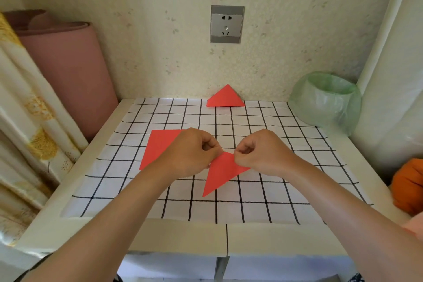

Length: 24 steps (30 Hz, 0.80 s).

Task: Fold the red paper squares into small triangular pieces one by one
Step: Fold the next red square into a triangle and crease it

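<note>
A red paper folded into a triangle [220, 173] is held just above the checked table cover, its long tip pointing toward me. My left hand [194, 151] pinches its upper left corner and my right hand [258, 151] pinches its top right edge, fingers curled on both. A stack of flat red paper squares [160, 146] lies to the left, partly hidden under my left hand and forearm. A pile of folded red triangles [226, 98] leans against the wall at the back of the table.
The checked cover [274, 190] lies on a white table [183, 236]. A green bag-lined bin [327, 101] stands at the back right. A pink roll [68, 71] and a curtain [27, 121] flank the left; an orange object [409, 185] sits on the right.
</note>
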Motion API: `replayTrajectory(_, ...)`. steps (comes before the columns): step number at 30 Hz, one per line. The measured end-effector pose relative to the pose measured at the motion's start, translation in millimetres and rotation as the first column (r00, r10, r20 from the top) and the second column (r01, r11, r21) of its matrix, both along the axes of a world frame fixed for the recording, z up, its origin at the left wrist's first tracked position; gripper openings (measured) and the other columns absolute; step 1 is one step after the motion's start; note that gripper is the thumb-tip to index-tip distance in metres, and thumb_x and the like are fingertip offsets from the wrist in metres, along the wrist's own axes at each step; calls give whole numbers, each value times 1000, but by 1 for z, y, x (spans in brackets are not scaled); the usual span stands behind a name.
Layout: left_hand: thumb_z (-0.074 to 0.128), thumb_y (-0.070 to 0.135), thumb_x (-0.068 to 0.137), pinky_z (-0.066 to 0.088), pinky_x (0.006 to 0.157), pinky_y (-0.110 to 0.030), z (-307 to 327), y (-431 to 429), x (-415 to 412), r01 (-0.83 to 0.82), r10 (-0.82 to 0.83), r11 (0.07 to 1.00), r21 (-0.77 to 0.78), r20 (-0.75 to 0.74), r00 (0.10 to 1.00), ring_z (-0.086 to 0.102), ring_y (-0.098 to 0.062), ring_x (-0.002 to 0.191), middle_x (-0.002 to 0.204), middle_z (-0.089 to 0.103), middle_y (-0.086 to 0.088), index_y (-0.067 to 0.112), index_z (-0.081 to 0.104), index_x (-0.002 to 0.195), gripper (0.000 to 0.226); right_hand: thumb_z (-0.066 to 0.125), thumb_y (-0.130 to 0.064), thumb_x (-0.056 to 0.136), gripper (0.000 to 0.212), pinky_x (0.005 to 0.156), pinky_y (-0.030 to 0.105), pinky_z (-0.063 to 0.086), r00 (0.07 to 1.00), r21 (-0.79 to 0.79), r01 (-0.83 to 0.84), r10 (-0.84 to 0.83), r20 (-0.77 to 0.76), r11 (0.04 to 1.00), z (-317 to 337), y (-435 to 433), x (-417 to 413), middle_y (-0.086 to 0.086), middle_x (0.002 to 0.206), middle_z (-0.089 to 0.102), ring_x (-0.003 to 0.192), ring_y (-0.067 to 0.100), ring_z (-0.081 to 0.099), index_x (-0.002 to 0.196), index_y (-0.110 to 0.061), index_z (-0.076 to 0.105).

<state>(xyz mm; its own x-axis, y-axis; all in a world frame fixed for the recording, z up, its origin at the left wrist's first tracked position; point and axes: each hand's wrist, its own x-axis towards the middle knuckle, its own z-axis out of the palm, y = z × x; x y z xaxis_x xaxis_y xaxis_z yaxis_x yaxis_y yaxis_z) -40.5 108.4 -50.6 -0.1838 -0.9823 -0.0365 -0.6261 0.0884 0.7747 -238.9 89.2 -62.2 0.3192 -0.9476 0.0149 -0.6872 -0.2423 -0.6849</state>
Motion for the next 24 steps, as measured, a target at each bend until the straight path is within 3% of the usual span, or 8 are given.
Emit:
replayTrajectory(4,67,16,90,62,68,-41,3,-3,11,-25,25,1000,-8,-17,1000,72,-14,67,74,73,1,18,73,79,12,67,-14,78,15,64,19,50,999,56,-18,15,52,998,2,-4,-8,-9,67,72,61,-1,61,66,-19,74)
replayTrajectory(10,68,17,89,60,75,-35,3,-6,16,-46,48,997,-60,42,998,70,-12,66,72,73,6,23,73,74,16,64,-18,82,17,62,25,49,998,116,-55,53,17,992,4,-6,-14,-6,69,73,61,4,58,68,-19,74)
replayTrajectory(14,68,19,88,53,70,-28,4,-10,28,-81,90,991,-106,80,993,63,1,61,67,70,10,25,71,70,19,63,-14,86,19,51,10,39,1000,117,-24,23,13,993,7,-8,-24,-5,69,73,52,-3,54,70,-15,74)
replayTrajectory(18,68,20,89,54,70,-27,7,-11,39,-141,142,986,-90,3,990,64,-2,59,68,71,9,21,73,75,15,62,-16,88,20,44,13,36,999,90,48,-49,13,995,6,-11,-33,-5,71,74,43,0,45,70,-18,71)
replayTrajectory(21,67,16,89,49,65,-22,6,-4,25,-51,54,995,-81,38,998,61,3,58,63,68,15,23,71,72,19,61,-22,92,18,59,19,45,995,7,42,-43,94,999,7,-8,-21,-8,80,73,61,1,59,76,-24,70)
replayTrajectory(24,67,17,89,58,64,-31,1,3,5,15,-15,998,-66,12,1000,67,-12,62,68,70,5,23,70,75,16,62,-30,92,12,80,23,50,991,-42,-27,33,126,999,7,-1,0,-19,86,70,86,0,64,85,-29,73)
